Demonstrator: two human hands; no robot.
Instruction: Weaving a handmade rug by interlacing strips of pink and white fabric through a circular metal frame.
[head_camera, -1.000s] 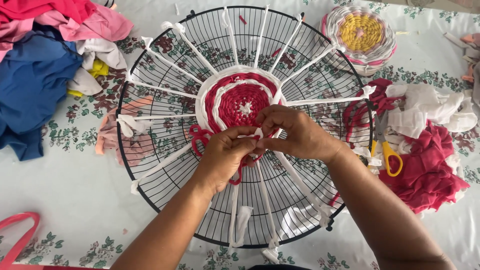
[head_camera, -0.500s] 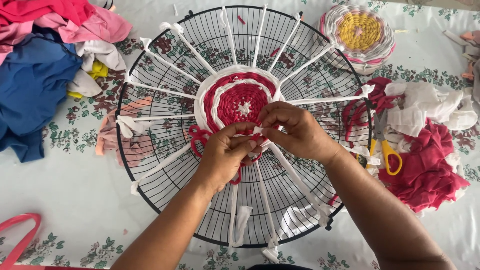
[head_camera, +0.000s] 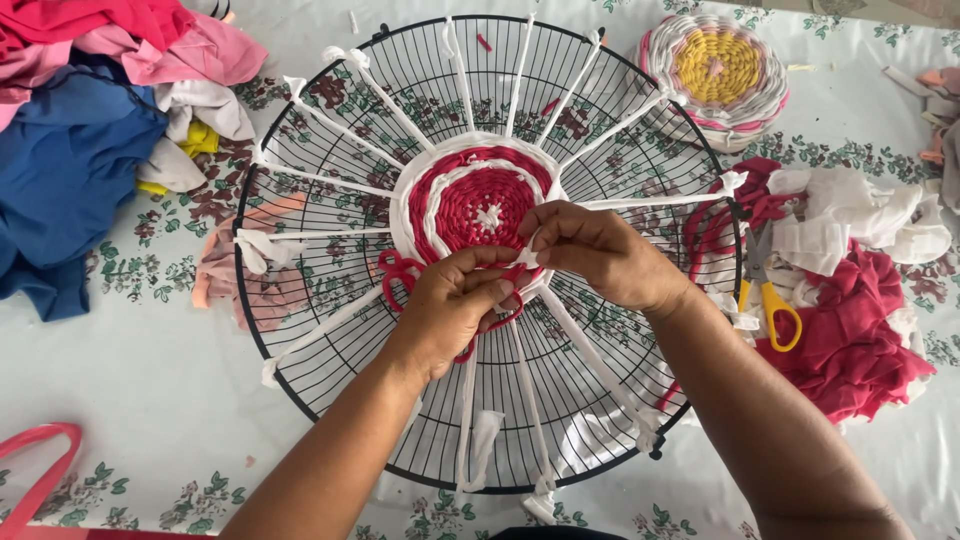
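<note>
A round black wire fan guard (head_camera: 330, 330) lies flat on a pale tablecloth printed with small flowers (head_camera: 130, 390). White cloth strips (head_camera: 320, 178) run out from its hub to the rim like spokes. At the hub sits a round woven disc of red and white fabric strips (head_camera: 470, 195).

Both hands work at the disc's 5 o'clock edge. The left hand (head_camera: 455, 310) has its fingers curled shut around a red fabric strip (head_camera: 392, 272), which loops out toward 8 o'clock. The right hand (head_camera: 600, 255) pinches the end of a white fabric strip (head_camera: 527, 257) between thumb and fingertips, just beside the left thumb. The spokes running down to 5 and 6 o'clock pass under both hands, which hide the lower edge of the disc.

Outside the guard, at 10 o'clock, lies a heap of blue, pink, white and yellow cloth (head_camera: 90, 150). At 1 o'clock rests a finished round woven mat with a yellow centre and pink and white rings (head_camera: 715, 70). At 3 o'clock, yellow-handled scissors (head_camera: 765, 290) lie beside a pile of red and white fabric scraps (head_camera: 860, 300). A curved pink handle (head_camera: 45, 470) shows at 8 o'clock.
</note>
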